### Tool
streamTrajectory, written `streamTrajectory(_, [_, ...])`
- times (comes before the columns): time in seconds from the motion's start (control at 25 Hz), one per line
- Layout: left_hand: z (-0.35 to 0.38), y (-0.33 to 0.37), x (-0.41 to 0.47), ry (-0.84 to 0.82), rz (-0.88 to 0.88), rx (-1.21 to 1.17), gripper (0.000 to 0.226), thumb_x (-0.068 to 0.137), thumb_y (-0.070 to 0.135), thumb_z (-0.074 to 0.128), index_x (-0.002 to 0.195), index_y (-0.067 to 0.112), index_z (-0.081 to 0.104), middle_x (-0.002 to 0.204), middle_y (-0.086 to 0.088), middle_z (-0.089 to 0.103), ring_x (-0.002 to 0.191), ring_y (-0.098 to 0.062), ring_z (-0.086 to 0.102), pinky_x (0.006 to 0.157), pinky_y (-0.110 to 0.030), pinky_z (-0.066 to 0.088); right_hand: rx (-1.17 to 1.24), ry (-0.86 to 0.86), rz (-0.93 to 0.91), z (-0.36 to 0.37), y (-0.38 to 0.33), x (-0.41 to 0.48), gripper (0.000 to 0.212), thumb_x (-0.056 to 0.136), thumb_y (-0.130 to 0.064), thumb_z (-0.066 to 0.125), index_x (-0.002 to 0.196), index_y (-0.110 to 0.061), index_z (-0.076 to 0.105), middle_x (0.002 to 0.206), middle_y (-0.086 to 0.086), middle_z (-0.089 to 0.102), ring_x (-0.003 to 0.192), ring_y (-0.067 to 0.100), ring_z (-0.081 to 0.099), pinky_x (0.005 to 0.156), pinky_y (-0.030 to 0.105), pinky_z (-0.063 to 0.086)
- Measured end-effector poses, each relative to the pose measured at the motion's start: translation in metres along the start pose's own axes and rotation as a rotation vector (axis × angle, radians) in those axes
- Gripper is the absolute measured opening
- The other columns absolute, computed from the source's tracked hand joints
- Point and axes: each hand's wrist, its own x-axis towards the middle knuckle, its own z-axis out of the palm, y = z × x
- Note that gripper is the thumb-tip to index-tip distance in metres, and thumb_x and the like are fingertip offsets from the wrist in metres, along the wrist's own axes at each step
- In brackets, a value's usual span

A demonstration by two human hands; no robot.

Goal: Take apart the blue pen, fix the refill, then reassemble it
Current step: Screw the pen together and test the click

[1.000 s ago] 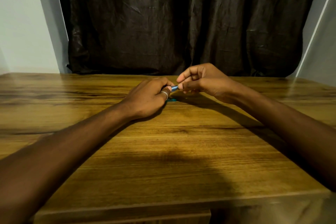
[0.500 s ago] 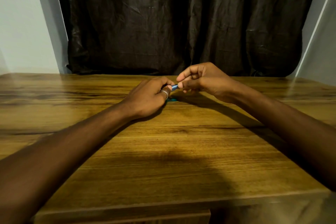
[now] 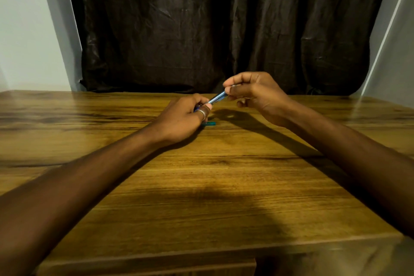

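Observation:
The blue pen (image 3: 216,98) is held slanted above the wooden table (image 3: 201,186), between both hands. My left hand (image 3: 183,116), a ring on its thumb, grips the lower end of the pen. My right hand (image 3: 253,92) pinches the upper end with thumb and fingertips, higher and to the right. Only a short blue stretch shows between the hands; both ends are hidden in the fingers. A small teal pen part (image 3: 209,123) lies flat on the table just under my left hand.
A dark curtain (image 3: 201,29) hangs behind the table's far edge, with pale walls on both sides. The table's near edge runs across the bottom of the view. My forearms stretch over the tabletop.
My right hand has lifted up and to the right, away from my left hand. A longer stretch of the blue pen now shows between the hands.

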Motion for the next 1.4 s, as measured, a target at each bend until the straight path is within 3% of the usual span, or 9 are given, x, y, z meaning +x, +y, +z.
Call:
streamTrajectory(0.16, [0.005, 0.008, 0.0, -0.099, -0.18, -0.393, 0.015, 0.103, 0.024, 0.054, 0.103, 0.018, 0.068, 0.072, 0.006, 0.07, 0.056, 0.001, 0.06, 0.048, -0.018, 0.048, 0.213, 0.139, 0.032, -0.005, -0.004, 0.003, 0.022, 0.087, -0.01, 0.071, 0.109, -0.013, 0.07, 0.089, 0.002, 0.076, 0.081, 0.013, 0.074, 0.063, 0.025, 0.054])
streamTrajectory(0.28, [0.007, 0.015, -0.002, -0.185, -0.224, -0.531, 0.013, 0.102, 0.019, 0.057, 0.104, 0.012, 0.068, 0.072, 0.001, 0.074, 0.064, -0.008, 0.07, 0.056, -0.018, 0.056, 0.413, 0.14, 0.123, 0.009, -0.005, 0.0, 0.016, 0.096, -0.014, 0.061, 0.11, -0.009, 0.069, 0.089, 0.004, 0.074, 0.081, 0.015, 0.072, 0.063, 0.024, 0.054])
streamTrajectory(0.48, [0.006, 0.024, -0.007, -0.23, -0.265, -0.622, 0.017, 0.101, 0.018, 0.057, 0.112, 0.008, 0.067, 0.082, -0.004, 0.078, 0.077, -0.014, 0.076, 0.069, -0.021, 0.059, 0.589, 0.113, 0.266, 0.036, -0.017, -0.011, 0.048, 0.105, -0.047, 0.04, 0.107, -0.008, 0.068, 0.088, 0.007, 0.074, 0.079, 0.019, 0.076, 0.065, 0.03, 0.058])
streamTrajectory(0.6, [0.007, 0.03, -0.01, -0.257, -0.278, -0.636, 0.021, 0.101, 0.02, 0.058, 0.114, 0.006, 0.067, 0.093, -0.01, 0.079, 0.085, -0.019, 0.077, 0.074, -0.023, 0.06, 0.749, 0.147, 0.293, 0.041, -0.027, -0.014, 0.052, 0.103, -0.054, 0.036, 0.099, -0.009, 0.062, 0.067, 0.001, 0.052, 0.058, 0.012, 0.053, 0.058, 0.028, 0.051])
streamTrajectory(0.68, [0.009, 0.036, -0.011, -0.29, -0.311, -0.699, 0.032, 0.102, 0.034, 0.054, 0.114, 0.007, 0.067, 0.101, -0.016, 0.078, 0.093, -0.023, 0.077, 0.081, -0.029, 0.06, 0.829, 0.162, 0.31, 0.041, -0.031, -0.015, 0.05, 0.102, -0.054, 0.038, 0.087, -0.011, 0.056, 0.057, -0.003, 0.04, 0.047, 0.009, 0.036, 0.05, 0.024, 0.038])
streamTrajectory(0.8, [0.011, 0.042, -0.009, -0.402, -0.411, -0.905, 0.077, 0.098, 0.066, 0.035, 0.124, -0.001, 0.063, 0.111, -0.022, 0.075, 0.106, -0.031, 0.073, 0.094, -0.037, 0.058, 0.862, 0.184, 0.299, 0.036, -0.036, -0.018, 0.05, 0.101, -0.054, 0.041, 0.071, -0.015, 0.05, 0.049, -0.005, 0.033, 0.039, 0.007, 0.026, 0.038, 0.02, 0.024])
streamTrajectory(0.88, [0.012, 0.042, -0.009, -0.473, -0.439, -0.993, 0.092, 0.093, 0.074, 0.028, 0.13, -0.004, 0.058, 0.119, -0.025, 0.072, 0.113, -0.033, 0.07, 0.097, -0.039, 0.056, 0.856, 0.189, 0.283, 0.034, -0.038, -0.019, 0.051, 0.099, -0.056, 0.041, 0.068, -0.016, 0.049, 0.047, -0.006, 0.031, 0.038, 0.007, 0.023, 0.033, 0.019, 0.02])
streamTrajectory(1.4, [0.009, 0.038, -0.009, -0.578, -0.424, -1.017, 0.104, 0.088, 0.081, 0.027, 0.131, -0.009, 0.055, 0.123, -0.031, 0.068, 0.117, -0.038, 0.067, 0.097, -0.042, 0.056, 0.743, 0.199, 0.215, 0.037, -0.04, -0.024, 0.043, 0.099, -0.04, 0.033, 0.069, -0.015, 0.051, 0.047, -0.007, 0.028, 0.039, 0.009, 0.02, 0.036, 0.019, 0.016])
